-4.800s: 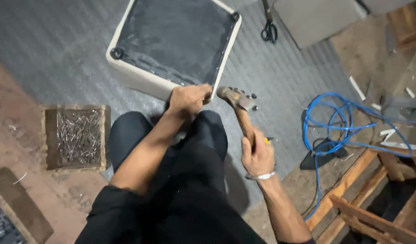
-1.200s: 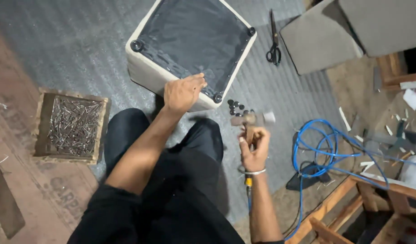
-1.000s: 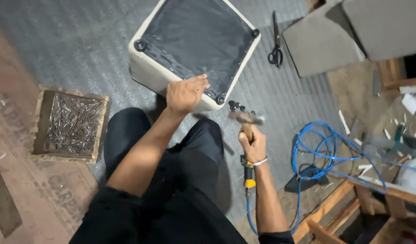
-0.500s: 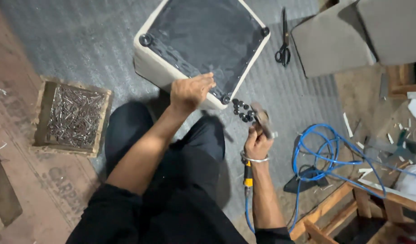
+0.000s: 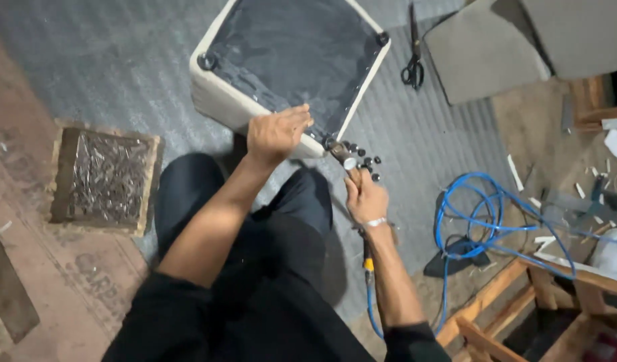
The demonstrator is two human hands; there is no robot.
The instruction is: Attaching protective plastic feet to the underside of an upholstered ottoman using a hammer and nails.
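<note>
An upturned cream seat cushion (image 5: 221, 100) with a black fabric underside lies on the grey floor in front of me. My left hand (image 5: 275, 133) presses flat on its near corner, fingers spread over the black fabric. My right hand (image 5: 365, 198) grips a pneumatic staple gun (image 5: 348, 161), its nose against the same corner beside my left hand. A blue air hose (image 5: 368, 312) runs back from the tool under my right forearm.
A wooden box of nails or staples (image 5: 104, 177) sits at my left. Black scissors (image 5: 412, 67) and grey fabric pieces (image 5: 482, 47) lie beyond the cushion. Coiled blue hose (image 5: 476, 214) and a wooden frame (image 5: 523, 302) are at my right.
My right hand has brought the staple gun up and left, from beside my knee to the cushion's near corner. My left hand stayed on that corner.
</note>
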